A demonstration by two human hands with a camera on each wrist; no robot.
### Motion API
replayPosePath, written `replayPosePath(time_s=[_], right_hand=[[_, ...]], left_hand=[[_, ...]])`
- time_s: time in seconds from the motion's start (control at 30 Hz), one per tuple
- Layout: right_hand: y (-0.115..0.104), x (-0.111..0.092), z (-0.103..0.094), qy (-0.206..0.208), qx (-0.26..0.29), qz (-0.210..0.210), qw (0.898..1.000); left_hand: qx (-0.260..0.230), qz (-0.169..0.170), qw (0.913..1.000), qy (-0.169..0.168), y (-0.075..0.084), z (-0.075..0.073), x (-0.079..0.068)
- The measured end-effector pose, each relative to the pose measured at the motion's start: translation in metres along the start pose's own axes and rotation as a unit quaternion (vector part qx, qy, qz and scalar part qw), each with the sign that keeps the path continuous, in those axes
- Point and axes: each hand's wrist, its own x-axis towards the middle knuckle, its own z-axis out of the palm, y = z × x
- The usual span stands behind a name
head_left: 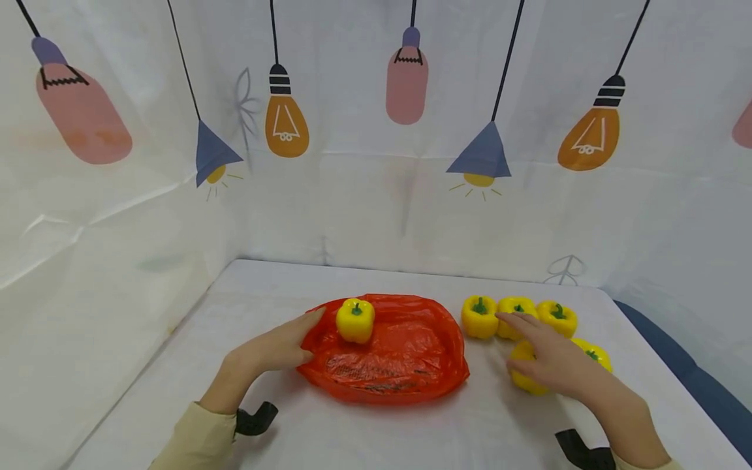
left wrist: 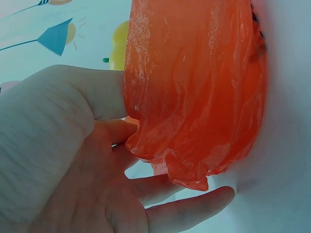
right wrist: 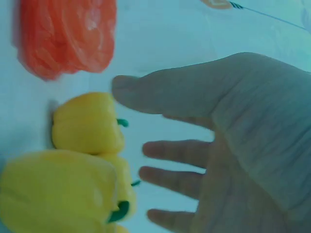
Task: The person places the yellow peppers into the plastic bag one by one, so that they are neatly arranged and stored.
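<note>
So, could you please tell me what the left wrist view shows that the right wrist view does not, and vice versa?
Only the left wrist view shows the left hand at the edge of the red plastic, a blue lamp print and a lone yellow pepper partly hidden behind the red plastic.

Only the right wrist view shows the right hand, fingers apart, and the cluster of yellow peppers.

Both show the red plastic and the white tabletop.

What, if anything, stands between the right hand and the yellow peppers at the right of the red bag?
Nothing visible does. The right hand is over the peppers, and the right wrist view shows no object between its spread fingers and them. The red bag lies to the side.
</note>
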Motion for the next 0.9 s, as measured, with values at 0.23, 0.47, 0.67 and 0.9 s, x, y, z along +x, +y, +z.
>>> replayPosePath(time_s=[0.23,0.47,0.67,0.9], right_hand=[[0.020,-0.004,-0.005,-0.041,0.005,0.002,0.999],[0.026,-0.003,0.000,-0.083,0.020,0.036,0.996],[0.027,0.001,0.005,-0.091,-0.006,0.036,0.995],[0.025,0.003,0.005,-0.091,0.004,0.041,0.995]], left_hand=[[-0.001,-0.009,1.0000,0.002,0.001,0.001,-0.001],[-0.005,-0.008,1.0000,-0.001,0.001,0.001,-0.002],[-0.006,-0.007,1.0000,0.002,0.001,0.001,-0.003],[-0.006,-0.022,0.9997,0.003,0.000,0.002,0.000]])
